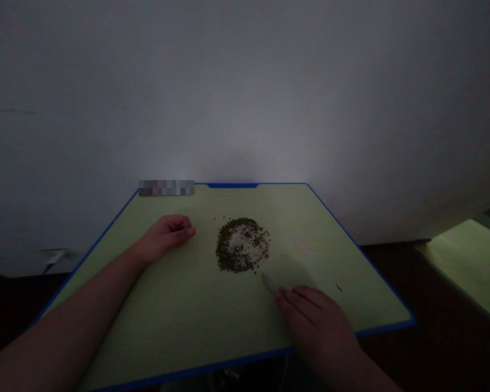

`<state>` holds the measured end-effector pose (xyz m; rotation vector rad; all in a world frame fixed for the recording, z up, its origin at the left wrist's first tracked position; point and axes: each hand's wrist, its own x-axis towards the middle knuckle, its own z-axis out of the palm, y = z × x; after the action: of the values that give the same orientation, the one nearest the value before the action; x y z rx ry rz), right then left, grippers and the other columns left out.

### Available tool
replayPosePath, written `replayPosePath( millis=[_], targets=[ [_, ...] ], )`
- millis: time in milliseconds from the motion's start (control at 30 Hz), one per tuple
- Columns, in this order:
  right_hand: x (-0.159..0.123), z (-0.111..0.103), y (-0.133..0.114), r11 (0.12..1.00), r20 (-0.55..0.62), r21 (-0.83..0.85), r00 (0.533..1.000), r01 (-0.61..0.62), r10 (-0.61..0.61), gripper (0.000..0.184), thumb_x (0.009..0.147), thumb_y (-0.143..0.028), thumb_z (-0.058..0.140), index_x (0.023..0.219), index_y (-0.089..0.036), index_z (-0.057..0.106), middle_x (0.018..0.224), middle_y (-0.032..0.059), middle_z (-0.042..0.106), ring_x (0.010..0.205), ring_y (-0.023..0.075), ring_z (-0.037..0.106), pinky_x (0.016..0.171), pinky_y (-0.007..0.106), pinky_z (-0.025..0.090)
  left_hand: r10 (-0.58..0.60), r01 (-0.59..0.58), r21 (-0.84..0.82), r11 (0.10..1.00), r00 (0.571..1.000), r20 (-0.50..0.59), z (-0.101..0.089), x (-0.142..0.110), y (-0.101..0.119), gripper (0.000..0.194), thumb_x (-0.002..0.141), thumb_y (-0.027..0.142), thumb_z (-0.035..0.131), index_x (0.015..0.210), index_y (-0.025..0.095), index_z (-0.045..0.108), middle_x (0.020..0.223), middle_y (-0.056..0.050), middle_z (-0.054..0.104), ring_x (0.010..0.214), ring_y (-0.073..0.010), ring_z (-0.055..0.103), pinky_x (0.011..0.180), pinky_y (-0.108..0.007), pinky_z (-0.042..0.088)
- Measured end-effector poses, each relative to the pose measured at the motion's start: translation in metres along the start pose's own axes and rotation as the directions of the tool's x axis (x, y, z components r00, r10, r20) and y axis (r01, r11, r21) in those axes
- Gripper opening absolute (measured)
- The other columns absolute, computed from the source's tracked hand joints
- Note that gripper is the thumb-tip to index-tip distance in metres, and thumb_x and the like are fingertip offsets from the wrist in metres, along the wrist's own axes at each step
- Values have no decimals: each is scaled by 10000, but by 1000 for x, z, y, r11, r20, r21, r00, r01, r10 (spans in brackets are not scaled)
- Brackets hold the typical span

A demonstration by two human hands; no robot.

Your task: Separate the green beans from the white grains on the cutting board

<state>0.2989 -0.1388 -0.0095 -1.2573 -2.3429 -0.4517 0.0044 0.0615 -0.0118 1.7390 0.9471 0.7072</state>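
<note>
A round heap of small dark green grains mixed with pale white grains [242,244] lies in the middle of a light green table [179,305] with a blue edge. My left hand [165,236] rests on the table left of the heap, fingers curled into a loose fist, nothing visible in it. My right hand [316,318] rests near the front right of the heap, fingers closed on a thin metal tool [268,282] whose tip points toward the heap. A faint small patch of white grains [302,245] lies to the right of the heap.
A plain pale wall rises behind the table. A second green surface [469,267] stands at the right, across a dark gap. The room is dim. A small dark speck [338,287] lies on the table near my right hand.
</note>
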Motion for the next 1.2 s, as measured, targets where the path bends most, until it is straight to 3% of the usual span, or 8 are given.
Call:
replayPosePath(
  millis=[433,667,767,967,1100,1200],
  targets=[
    [13,10,0,998,2,47,999,43,-43,219,840,-107,433,950,-121,622,868,86,685,762,186,572,670,332,473,-4,5,49,999,1000,-11,1,-1,-1,275,726,390,520,573,175,443,474,48,398,434,-68,341,419,-199,263],
    [14,10,-14,995,38,68,997,68,-70,225,819,-134,480,1010,-109,597,926,100,673,807,195,560,697,337,455,22,-22,58,998,1000,6,0,0,-2,271,743,384,507,582,174,450,480,49,399,438,-67,338,423,-196,269],
    [11,11,-14,998,64,43,997,45,-48,220,797,-121,506,996,-115,600,893,89,674,786,190,562,690,327,454,27,-27,54,998,1000,1,-1,0,-5,268,745,380,505,584,173,450,484,49,401,439,-67,337,421,-196,266],
    [6,1,0,997,-34,-54,998,-50,48,244,819,-55,413,929,-119,622,822,83,681,747,184,568,656,319,449,-3,4,74,997,1000,-8,0,0,-1,277,744,382,507,575,172,441,472,54,391,433,-60,323,414,-192,252],
    [13,-2,-23,998,-103,42,994,50,-46,250,832,-82,382,917,-111,616,821,81,680,735,177,565,634,317,442,-3,5,81,997,1000,-21,0,1,1,284,740,382,512,561,174,439,471,50,397,439,-65,331,424,-197,265],
    [22,12,-56,978,-220,99,963,182,-157,161,789,-75,458,761,-140,602,687,30,653,585,133,516,495,267,379,3,-2,46,999,1000,-20,0,2,-2,279,736,390,519,570,176,452,470,46,397,439,-68,327,424,-205,261]
  ],
)
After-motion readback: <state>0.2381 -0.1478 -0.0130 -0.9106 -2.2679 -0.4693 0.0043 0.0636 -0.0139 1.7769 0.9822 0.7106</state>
